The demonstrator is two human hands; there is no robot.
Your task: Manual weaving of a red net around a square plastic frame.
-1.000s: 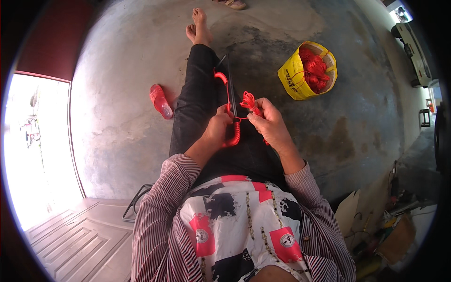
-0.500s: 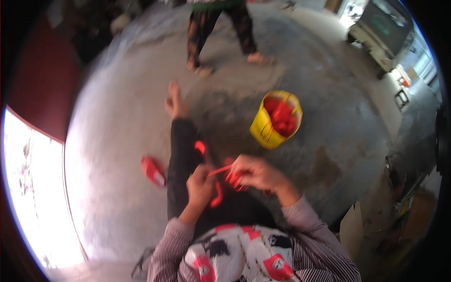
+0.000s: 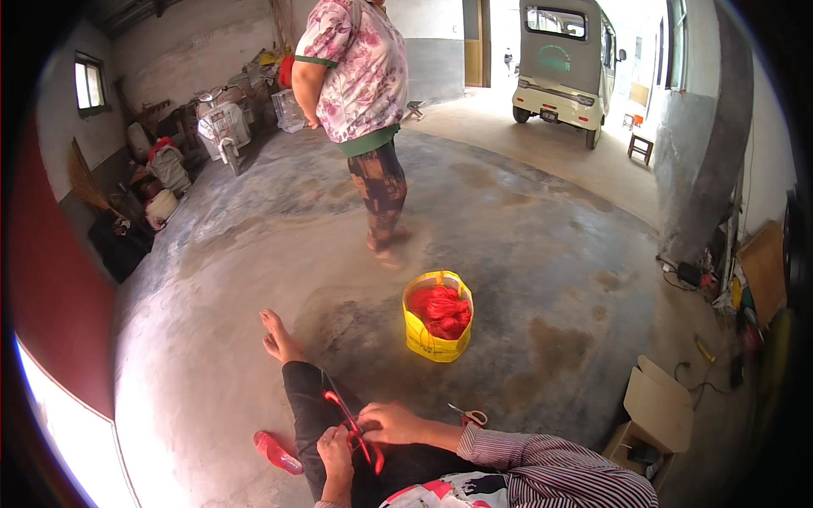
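Wide concrete floor [image 3: 517,254] edged by walls [image 3: 186,51], left hand [image 3: 336,451], right hand [image 3: 393,422], both clamped on red cord [image 3: 378,460]

Standing person [image 3: 362,85]: head cut off by upper edge, feet [image 3: 387,252] blurred. Red cord [image 3: 378,460]: partly hidden at the right hand [image 3: 395,423], strand detail too small to tell. Left forearm [image 3: 337,489]: cropped below.

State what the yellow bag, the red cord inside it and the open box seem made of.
Yellow bag: probably coated plastic, slightly glossy, with thin upright walls. Red cord: perhaps synthetic fibre, smooth and slightly shiny in looped strands. Open box: apparently cardboard, matte tan with a flat flap.
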